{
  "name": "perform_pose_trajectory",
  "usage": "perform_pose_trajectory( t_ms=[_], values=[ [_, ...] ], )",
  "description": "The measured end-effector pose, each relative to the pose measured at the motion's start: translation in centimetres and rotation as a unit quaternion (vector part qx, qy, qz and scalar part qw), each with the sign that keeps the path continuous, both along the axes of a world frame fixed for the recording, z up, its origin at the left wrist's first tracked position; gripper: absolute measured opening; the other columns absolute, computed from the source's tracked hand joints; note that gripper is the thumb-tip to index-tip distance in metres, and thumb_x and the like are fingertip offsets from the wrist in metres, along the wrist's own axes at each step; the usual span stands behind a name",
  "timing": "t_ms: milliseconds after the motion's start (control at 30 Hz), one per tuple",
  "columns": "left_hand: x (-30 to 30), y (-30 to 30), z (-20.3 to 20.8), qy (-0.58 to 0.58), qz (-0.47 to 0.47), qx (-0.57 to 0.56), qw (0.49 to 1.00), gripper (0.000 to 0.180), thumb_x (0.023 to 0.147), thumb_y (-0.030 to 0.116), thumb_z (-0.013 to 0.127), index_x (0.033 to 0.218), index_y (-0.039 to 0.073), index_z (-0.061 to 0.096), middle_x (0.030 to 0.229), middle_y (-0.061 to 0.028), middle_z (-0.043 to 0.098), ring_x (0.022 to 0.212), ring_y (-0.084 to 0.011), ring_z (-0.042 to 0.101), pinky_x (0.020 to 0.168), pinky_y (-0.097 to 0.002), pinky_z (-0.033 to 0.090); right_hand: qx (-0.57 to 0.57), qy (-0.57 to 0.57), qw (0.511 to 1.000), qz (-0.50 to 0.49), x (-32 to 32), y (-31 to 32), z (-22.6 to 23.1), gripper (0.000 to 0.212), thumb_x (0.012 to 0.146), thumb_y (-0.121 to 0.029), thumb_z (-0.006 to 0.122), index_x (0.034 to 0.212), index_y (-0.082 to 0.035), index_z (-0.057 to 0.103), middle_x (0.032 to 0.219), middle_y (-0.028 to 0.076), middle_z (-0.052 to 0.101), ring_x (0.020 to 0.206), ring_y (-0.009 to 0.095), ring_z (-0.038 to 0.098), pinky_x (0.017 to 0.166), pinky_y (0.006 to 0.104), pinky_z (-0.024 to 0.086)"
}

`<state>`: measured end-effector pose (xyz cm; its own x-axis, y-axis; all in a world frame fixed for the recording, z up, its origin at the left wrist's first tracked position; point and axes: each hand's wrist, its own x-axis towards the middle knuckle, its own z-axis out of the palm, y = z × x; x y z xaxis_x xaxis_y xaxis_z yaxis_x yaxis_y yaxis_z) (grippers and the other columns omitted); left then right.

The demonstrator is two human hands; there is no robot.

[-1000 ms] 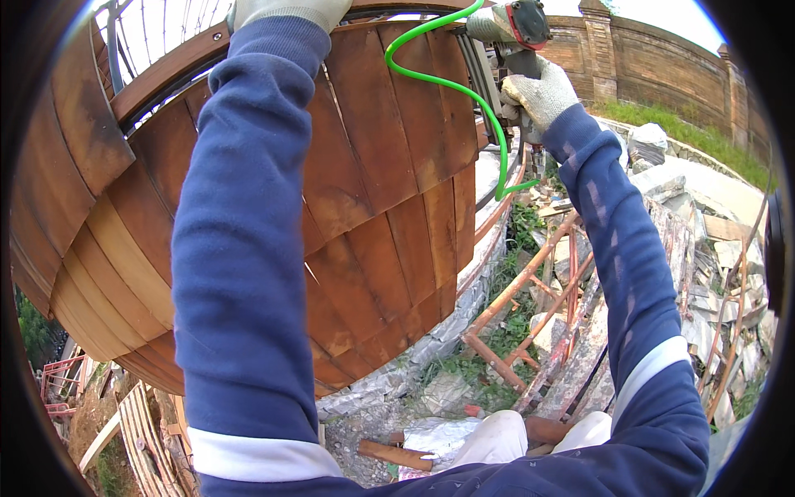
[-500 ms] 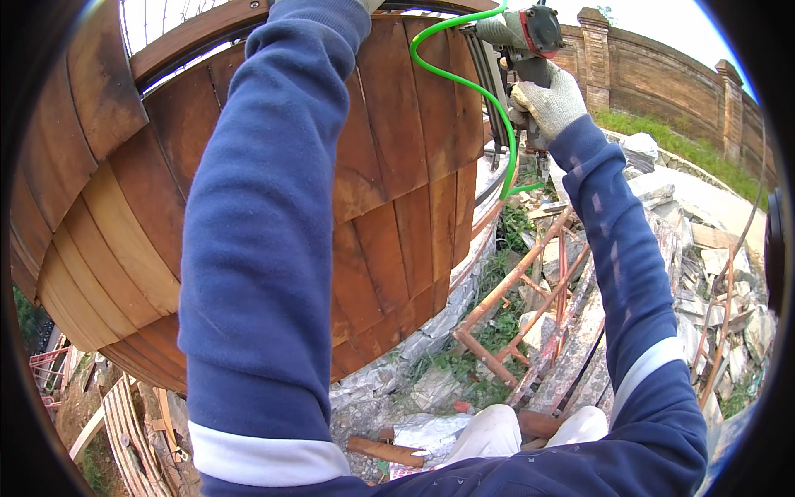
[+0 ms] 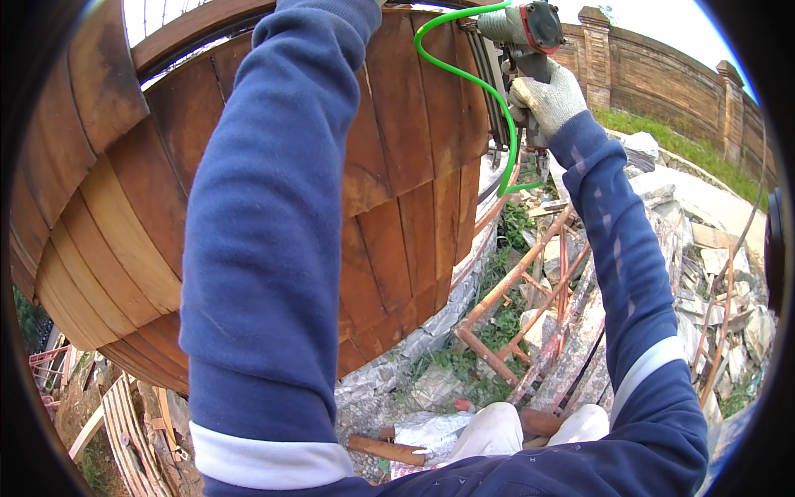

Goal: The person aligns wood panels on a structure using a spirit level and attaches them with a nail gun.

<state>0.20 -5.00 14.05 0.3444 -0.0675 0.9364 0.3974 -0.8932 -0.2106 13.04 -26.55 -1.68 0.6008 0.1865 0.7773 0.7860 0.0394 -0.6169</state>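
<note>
My right hand (image 3: pixel 551 98), in a pale knit glove, is wrapped round the grip of a pneumatic nail gun (image 3: pixel 530 29). The gun stands at the right end of a curved wall of brown wooden shingles (image 3: pixel 397 116). A green air hose (image 3: pixel 489 91) loops down from the top edge, past the gun's left side. My left arm reaches up across the shingles, and only a sliver of its glove shows at the top edge, so that hand's fingers are hidden. Overlapping rows of shingles bulge outward and curve in below.
Far below lie rubble and broken slabs (image 3: pixel 712 273). An orange metal scaffold frame (image 3: pixel 505 290) leans beside the wall. Loose wood pieces (image 3: pixel 385 450) lie near my knees. A brick wall (image 3: pixel 646 79) with pillars runs along the back right, above a grassy strip (image 3: pixel 704 153).
My left arm has shifted slightly right. My right hand and the nail gun have barely moved, tipping a little upward.
</note>
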Motion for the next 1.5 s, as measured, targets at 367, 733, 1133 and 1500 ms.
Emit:
perform_pose_trajectory(
  t_ms=[367,733,1133,1500],
  values=[
    [-0.2,0.1,0.2,0.008,-0.007,-0.006,1.0,0.061,0.102,0.056,0.04,0.124,0.009,0.072,0.13,-0.0132,0.069,0.122,-0.027,0.065,0.101,-0.0425,0.051,0.016,-0.022,0.996,-0.089,4.1,-0.5,0.4,0.031,0.087,-0.018,0.075,0.11,0.002,0.07,0.092,0.007,0.074,0.079,0.014,0.067,0.073,0.0306,0.054],
    [-0.7,-0.9,0.0,0.035,0.034,-0.054,0.997,0.062,0.102,0.057,0.042,0.126,0.007,0.07,0.133,-0.0151,0.067,0.122,-0.0275,0.065,0.102,-0.0411,0.051,0.156,0.06,0.986,0.005,-3.8,-6.4,-10.5,0.019,0.087,-0.006,0.066,0.104,0.0,0.06,0.077,0.006,0.062,0.069,0.016,0.063,0.061,0.0304,0.053],
    [-12.5,-10.6,-21.4,0.243,-0.791,-0.191,0.528,0.018,0.088,0.012,0.072,0.087,-0.006,0.068,0.075,-0.0088,0.067,0.067,-0.0133,0.061,0.064,-0.0278,0.047,0.548,0.396,0.735,0.046,-16.0,-18.1,-38.6,0.026,0.095,-0.018,0.053,0.118,-0.005,0.057,0.099,0.011,0.064,0.082,0.027,0.066,0.084,0.0494,0.059],
    [-20.5,-19.0,-27.3,0.55,-0.765,-0.127,0.309,0.034,0.082,0.029,0.077,0.071,0.001,0.062,0.06,-0.0153,0.055,0.056,-0.0307,0.058,0.055,-0.0392,0.045,0.599,0.556,0.576,-0.011,-19.4,-20.4,-53.4,0.023,0.092,-0.024,0.053,0.105,-0.005,0.058,0.094,0.011,0.064,0.083,0.027,0.064,0.079,0.0463,0.058]
  ],
)
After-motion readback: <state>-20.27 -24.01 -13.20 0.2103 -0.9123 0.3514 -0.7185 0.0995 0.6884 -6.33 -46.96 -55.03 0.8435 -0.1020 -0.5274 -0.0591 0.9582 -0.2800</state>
